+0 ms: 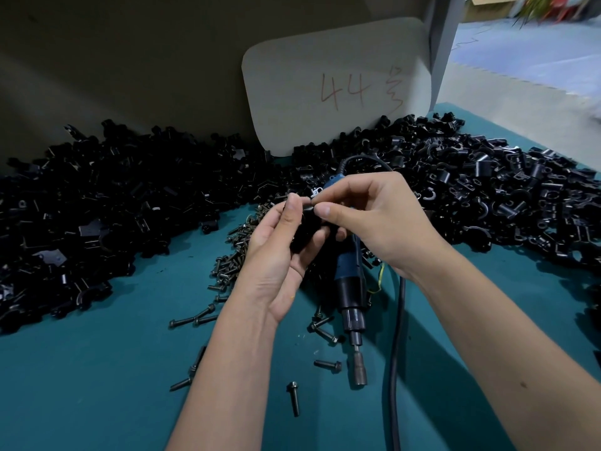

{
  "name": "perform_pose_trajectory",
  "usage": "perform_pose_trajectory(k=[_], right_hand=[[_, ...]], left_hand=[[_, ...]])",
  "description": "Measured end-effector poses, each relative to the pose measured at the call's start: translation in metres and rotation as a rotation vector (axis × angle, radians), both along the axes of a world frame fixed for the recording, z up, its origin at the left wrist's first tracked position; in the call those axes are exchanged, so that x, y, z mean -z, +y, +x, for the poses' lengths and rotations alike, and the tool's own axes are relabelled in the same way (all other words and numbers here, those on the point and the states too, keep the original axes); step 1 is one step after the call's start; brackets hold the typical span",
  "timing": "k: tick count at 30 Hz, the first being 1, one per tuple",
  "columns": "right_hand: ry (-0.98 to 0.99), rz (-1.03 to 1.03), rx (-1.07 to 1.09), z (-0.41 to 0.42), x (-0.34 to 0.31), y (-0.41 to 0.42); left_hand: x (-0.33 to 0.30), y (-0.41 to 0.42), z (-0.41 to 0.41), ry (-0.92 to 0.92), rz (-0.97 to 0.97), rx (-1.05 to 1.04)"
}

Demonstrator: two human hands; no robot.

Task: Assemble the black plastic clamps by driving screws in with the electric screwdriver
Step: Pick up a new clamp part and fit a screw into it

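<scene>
A black plastic clamp is held up over the teal table between both hands. My left hand cups it from below with its fingers curled round it. My right hand pinches the clamp's top between thumb and forefinger. Under the hands lies the blue and black electric screwdriver, untouched on the table, with its bit pointing toward me. Dark screws lie heaped just left of the hands, and single screws are scattered nearer to me.
Big piles of black clamp parts cover the table on the left and on the right. The screwdriver's black cable runs toward me. A pale card marked 44 leans on the back wall. Bare teal mat lies at the front left.
</scene>
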State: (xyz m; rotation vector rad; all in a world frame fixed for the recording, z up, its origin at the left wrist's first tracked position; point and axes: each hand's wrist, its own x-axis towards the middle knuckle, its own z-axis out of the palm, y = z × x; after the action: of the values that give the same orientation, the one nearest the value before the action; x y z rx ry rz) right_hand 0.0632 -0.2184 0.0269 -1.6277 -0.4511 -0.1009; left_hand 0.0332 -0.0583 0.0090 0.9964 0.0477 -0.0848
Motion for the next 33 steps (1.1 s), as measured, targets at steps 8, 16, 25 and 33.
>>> perform_pose_trajectory(k=[8, 16, 25, 33], right_hand=[[0.062, 0.011, -0.025, -0.002, 0.001, 0.002], [0.189, 0.101, -0.084, -0.007, -0.005, 0.006], [0.225, 0.096, -0.03, -0.009, -0.007, 0.011], [0.24, 0.12, -0.034, -0.013, -0.009, 0.017]], left_hand=[[-0.003, -0.001, 0.0, 0.028, 0.063, 0.034], [-0.004, 0.004, -0.001, 0.066, -0.174, 0.14], [-0.004, 0.005, 0.001, 0.036, -0.17, 0.184], [-0.004, 0.005, 0.001, 0.025, -0.201, 0.216]])
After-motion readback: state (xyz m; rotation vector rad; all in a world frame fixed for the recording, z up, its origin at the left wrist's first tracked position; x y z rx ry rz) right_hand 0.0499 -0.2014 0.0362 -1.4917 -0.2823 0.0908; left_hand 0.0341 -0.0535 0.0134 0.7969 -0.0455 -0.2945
